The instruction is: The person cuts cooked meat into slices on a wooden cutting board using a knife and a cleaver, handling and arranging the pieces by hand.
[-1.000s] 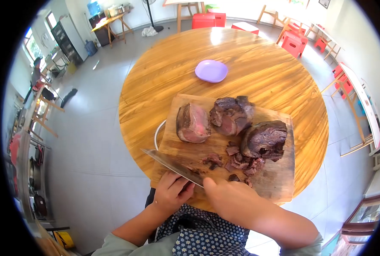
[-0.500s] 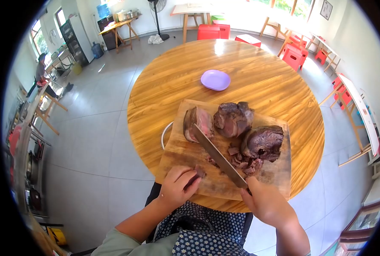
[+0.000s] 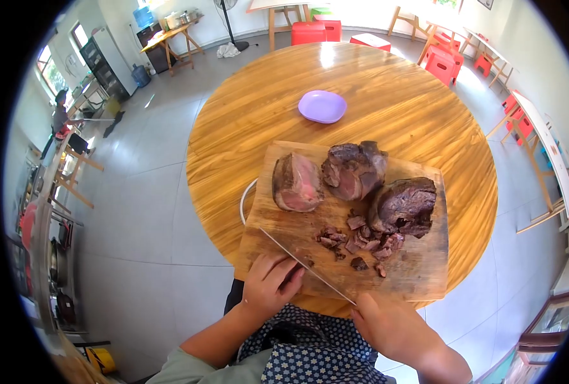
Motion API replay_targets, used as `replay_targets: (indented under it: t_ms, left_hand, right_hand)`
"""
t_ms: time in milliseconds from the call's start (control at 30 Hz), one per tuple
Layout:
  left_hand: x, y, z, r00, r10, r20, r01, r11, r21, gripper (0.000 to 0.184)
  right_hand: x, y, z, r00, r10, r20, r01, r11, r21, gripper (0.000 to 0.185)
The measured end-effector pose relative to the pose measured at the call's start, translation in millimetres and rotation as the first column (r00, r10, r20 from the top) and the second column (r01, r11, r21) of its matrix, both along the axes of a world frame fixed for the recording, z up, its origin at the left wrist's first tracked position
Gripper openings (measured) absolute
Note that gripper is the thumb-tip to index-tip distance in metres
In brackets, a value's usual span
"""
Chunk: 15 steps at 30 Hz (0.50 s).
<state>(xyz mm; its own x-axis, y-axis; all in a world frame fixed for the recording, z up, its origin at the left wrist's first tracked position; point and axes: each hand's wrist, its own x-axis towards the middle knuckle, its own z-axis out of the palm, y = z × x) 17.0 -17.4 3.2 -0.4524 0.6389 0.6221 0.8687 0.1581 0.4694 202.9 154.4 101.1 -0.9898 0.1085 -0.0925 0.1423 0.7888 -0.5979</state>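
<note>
My right hand (image 3: 387, 325) is closed round the handle of a long knife (image 3: 307, 264), whose blade points up to the left, seen nearly edge-on. Just behind the blade, my left hand (image 3: 270, 283) presses a dark piece of meat against the wooden cutting board (image 3: 265, 240); fingers and blade hide most of that piece. Chopped bits of meat (image 3: 361, 241) lie mid-board. Beyond them sit three large chunks: a pink-faced chunk of meat (image 3: 298, 182) at the left, a browned chunk (image 3: 355, 169) in the middle and a dark chunk (image 3: 404, 206) at the right.
The board rests on a round wooden table (image 3: 233, 141). A purple plate (image 3: 323, 106) stands toward the far side. By the board's left edge shows a white curved rim (image 3: 244, 200). Red stools (image 3: 442, 63) are farther off; another person (image 3: 62, 115) stands at the far left.
The knife has come down from above the chunks toward me, its blade now alongside my left fingers and turned edge-on. My left hand has stayed nearly in place. The view has tilted slightly.
</note>
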Motion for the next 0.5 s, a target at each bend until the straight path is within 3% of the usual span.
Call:
replay_targets:
  t_ms: [433, 500]
  left_hand:
    - [-2.0, -3.2, -12.8, 1.0, -0.012, 0.027, 0.013, 1.0, -0.023, 0.039]
    - [-2.6, -2.6, -12.3, 0.999, -0.017, 0.032, 0.018, 1.0, -0.021, 0.039]
  right_hand:
    - [1.2, 1.4, 6.9, 0.993, 0.015, 0.114, -0.013, 1.0, -0.018, 0.021]
    - [4.5, 0.2, 7.9, 0.982, -0.04, 0.183, 0.054, 0.996, -0.07, 0.015]
